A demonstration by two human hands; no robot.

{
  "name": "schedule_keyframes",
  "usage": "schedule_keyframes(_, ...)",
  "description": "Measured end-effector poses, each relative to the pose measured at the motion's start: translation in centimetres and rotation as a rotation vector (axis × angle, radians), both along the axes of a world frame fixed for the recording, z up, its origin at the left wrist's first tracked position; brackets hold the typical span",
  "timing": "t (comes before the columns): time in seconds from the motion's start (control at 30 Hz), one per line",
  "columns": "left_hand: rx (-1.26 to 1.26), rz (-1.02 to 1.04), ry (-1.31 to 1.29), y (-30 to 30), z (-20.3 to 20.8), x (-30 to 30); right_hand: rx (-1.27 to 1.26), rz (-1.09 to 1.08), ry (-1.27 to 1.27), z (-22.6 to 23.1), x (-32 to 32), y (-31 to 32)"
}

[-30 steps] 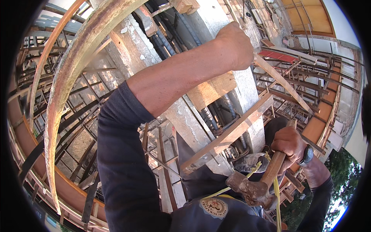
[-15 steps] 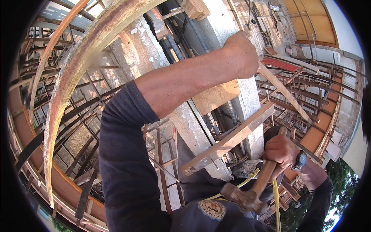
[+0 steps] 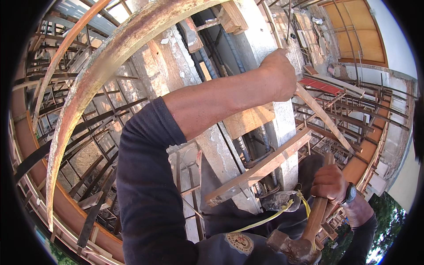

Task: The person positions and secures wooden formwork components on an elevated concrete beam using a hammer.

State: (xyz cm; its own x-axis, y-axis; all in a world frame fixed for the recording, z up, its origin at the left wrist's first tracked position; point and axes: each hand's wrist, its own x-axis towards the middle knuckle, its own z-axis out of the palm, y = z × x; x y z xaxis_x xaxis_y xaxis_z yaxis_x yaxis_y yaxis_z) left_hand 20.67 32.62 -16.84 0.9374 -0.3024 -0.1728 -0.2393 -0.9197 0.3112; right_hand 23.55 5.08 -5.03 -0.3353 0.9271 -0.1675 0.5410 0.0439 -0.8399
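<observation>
My right hand (image 3: 329, 184), a watch on its wrist, grips the wooden handle of a hammer (image 3: 293, 248). The worn metal head hangs low, in front of my dark shirt. My left arm reaches across a timber formwork (image 3: 285, 152), and my left hand (image 3: 279, 75) is closed at its right side. The upper end of a slanted wooden strip (image 3: 329, 119) meets that hand; whatever is inside the fingers is hidden. Between the boards, steel rebar (image 3: 244, 150) shows below a plywood piece (image 3: 249, 120). Nearer me, a wooden crosspiece (image 3: 260, 168) spans the boards.
A curved, rusty, pale-painted bar (image 3: 84, 86) arches across the upper left. Lattices of timber and bars (image 3: 95, 159) lie below on both sides. A clear plastic bag (image 3: 279, 201) with yellow cord (image 3: 265, 221) lies by my lap. A red panel (image 3: 321, 85) is at the right.
My right hand has moved right and slightly down, and the hammer head has dropped lower. The view has shifted a little; my left hand keeps its place at the formwork.
</observation>
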Motion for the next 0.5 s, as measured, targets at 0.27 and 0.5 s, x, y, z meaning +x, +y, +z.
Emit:
schedule_keyframes(0.27,0.012,-0.019,-0.031,-0.3,0.2,0.4,-0.158,0.011,-0.086,-1.5,1.5,0.4)
schedule_keyframes(0.5,0.037,-0.034,-0.041,-0.2,-0.5,-0.5,-0.299,0.028,-0.154,-1.9,-1.4,0.7)
